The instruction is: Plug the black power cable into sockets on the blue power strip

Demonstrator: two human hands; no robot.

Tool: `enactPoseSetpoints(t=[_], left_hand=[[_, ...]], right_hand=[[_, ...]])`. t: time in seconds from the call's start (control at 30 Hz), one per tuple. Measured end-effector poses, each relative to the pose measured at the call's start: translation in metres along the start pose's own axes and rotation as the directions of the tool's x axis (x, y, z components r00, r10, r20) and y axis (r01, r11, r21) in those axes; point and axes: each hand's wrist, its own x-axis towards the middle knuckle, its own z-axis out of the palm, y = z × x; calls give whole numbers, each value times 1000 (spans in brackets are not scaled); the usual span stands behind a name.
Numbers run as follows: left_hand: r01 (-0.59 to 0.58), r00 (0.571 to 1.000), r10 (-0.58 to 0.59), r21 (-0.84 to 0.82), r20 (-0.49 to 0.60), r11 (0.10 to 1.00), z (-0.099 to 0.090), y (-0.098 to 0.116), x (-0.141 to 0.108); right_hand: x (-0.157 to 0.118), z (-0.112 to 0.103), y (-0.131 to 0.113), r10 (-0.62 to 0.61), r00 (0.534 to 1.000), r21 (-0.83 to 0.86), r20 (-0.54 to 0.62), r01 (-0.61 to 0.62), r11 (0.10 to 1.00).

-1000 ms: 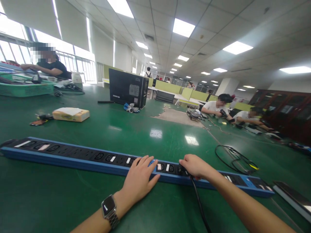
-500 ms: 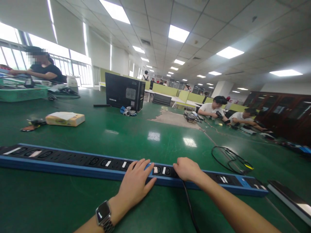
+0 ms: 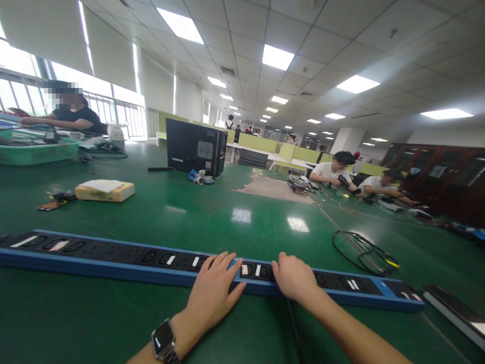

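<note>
A long blue and black power strip (image 3: 113, 253) lies across the green table (image 3: 125, 313), its sockets facing up and some bearing white labels. My left hand (image 3: 214, 285), with a watch on the wrist, rests flat on the strip near its middle, fingers apart. Just to the right, my right hand (image 3: 293, 275) is closed over the strip, its fingers curled down. A black cable (image 3: 294, 328) runs from beneath that hand toward the near edge. Whatever the curled fingers hold is hidden by the hand.
Behind the strip are a tissue pack (image 3: 105, 191), a black computer case (image 3: 193, 146), gloves (image 3: 201, 177) and a coiled black cable (image 3: 364, 250). A green basket (image 3: 38, 151) stands at the left. A dark flat device (image 3: 454, 313) lies at right. Other people sit around the table.
The view has shifted slightly, so the scene sits a little lower and to the right. My right hand has turned a little over the strip; my left hand stays flat on it.
</note>
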Motion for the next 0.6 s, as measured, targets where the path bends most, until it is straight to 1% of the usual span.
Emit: enactPoseSetpoints(t=[0.1,0.2,0.37,0.5,0.57,0.6], left_hand=[[5,1000,-5,0,5,1000,0,0,0],[14,1000,-14,6,27,1000,-1,1,0],[17,999,-18,20,34,1000,-1,1,1],[1,1000,-1,16,22,1000,0,0,0],[8,999,-9,15,36,1000,-1,0,0],[16,999,-17,13,45,1000,-1,1,1]], right_hand=[[-4,7,0,13,999,-6,-40,-14,1000],[-4,9,2,3,998,-4,-58,-3,1000],[-3,7,10,-56,995,29,-79,59,998],[-1,11,16,-93,989,101,-119,105,989],[-1,6,19,-113,983,143,-144,134,981],[-3,0,20,-118,980,162,-163,144,976]])
